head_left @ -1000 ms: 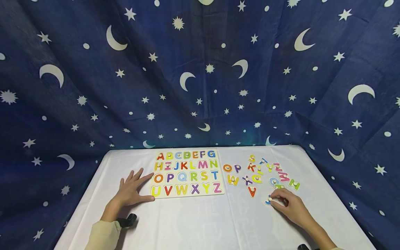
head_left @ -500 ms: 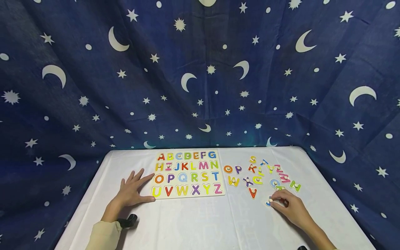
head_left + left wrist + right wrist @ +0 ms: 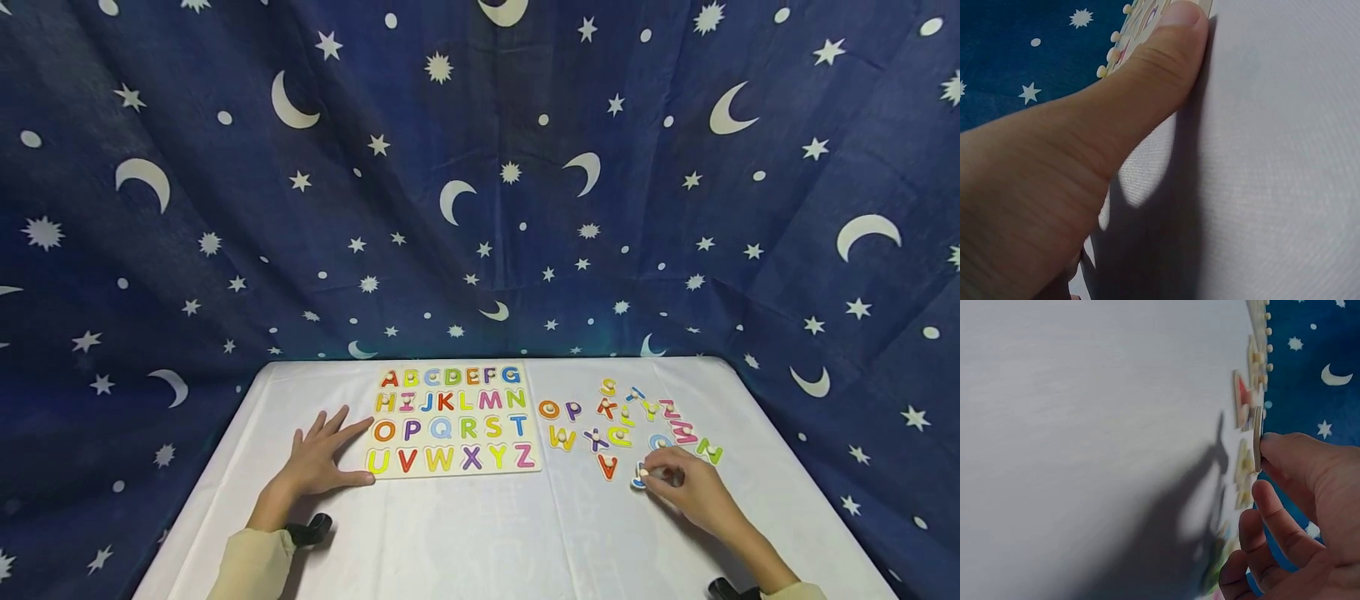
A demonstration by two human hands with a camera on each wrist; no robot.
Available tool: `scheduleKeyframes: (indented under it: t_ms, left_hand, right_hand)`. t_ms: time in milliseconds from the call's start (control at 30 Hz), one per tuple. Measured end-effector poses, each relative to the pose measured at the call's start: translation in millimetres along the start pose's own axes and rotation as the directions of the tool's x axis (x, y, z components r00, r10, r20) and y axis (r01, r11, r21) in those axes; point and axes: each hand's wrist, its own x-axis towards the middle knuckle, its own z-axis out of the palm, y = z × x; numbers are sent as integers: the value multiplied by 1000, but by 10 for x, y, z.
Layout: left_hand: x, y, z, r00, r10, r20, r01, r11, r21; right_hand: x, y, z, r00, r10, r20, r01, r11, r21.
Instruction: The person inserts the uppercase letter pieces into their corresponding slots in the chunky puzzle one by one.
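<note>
1. Right hand [image 3: 693,493] pinches the blue letter [image 3: 638,477] at its fingertips
2. Left hand [image 3: 318,460], fingers spread, touches the board [image 3: 480,415]
3. A slack pinch could drop the letter below the right fingertips

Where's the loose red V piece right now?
In the head view, the red V piece lies right of the alphabet board, just below the purple X piece and left of the right hand, which pinches a blue piece.

I read A through Z on the board [image 3: 453,415] | also O, P, K, S, X on loose pieces [image 3: 596,440]
</note>
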Motion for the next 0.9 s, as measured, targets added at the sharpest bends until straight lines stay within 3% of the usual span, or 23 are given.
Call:
scheduleKeyframes:
  t_ms: [300, 567, 900]
  left_hand:
    - [-6, -12, 2, 1000, 0, 2, 0, 1000, -2]
    - [-9, 11, -2, 1000, -1, -2, 1, 1000, -4]
    - [-37, 23, -27, 1000, 11, -16, -11, 1000, 5]
  right_hand:
    - [378, -272, 252, 993, -119, -7, 120, 991, 58]
    - [799, -671, 591, 994, -101, 52, 93, 985, 145]
    - [1204, -1112, 1031, 993, -92, 69, 76, 974, 212]
